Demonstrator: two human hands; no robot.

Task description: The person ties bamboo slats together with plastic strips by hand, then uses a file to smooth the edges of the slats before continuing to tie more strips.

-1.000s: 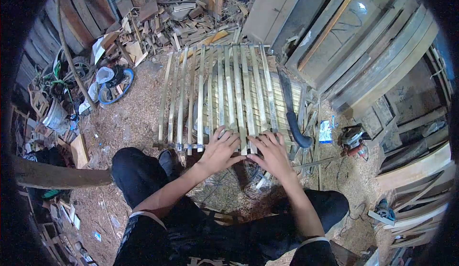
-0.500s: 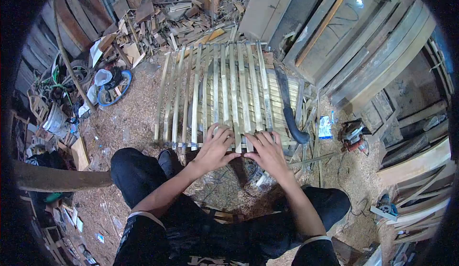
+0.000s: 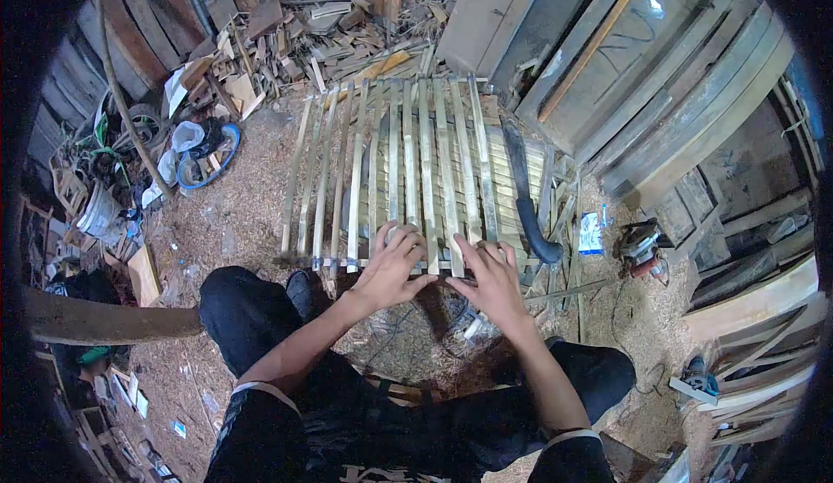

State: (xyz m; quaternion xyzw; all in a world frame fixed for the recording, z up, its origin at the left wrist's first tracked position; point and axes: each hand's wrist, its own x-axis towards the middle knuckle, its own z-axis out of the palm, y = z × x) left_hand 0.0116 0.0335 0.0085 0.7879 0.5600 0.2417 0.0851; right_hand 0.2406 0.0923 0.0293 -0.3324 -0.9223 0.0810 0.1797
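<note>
Left hand and right hand are curling over wooden slats; firm grip cannot be confirmed.
Slats are already lying across the near crossbar; fastening is not showing clearly.

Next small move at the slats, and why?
I'd probably nudge the near end of the middle slat sideways a touch, to check its spacing. That end sits exposed between the left hand and right hand, with both thumbs pointing in toward it and fingers over neighboring slats.
</note>
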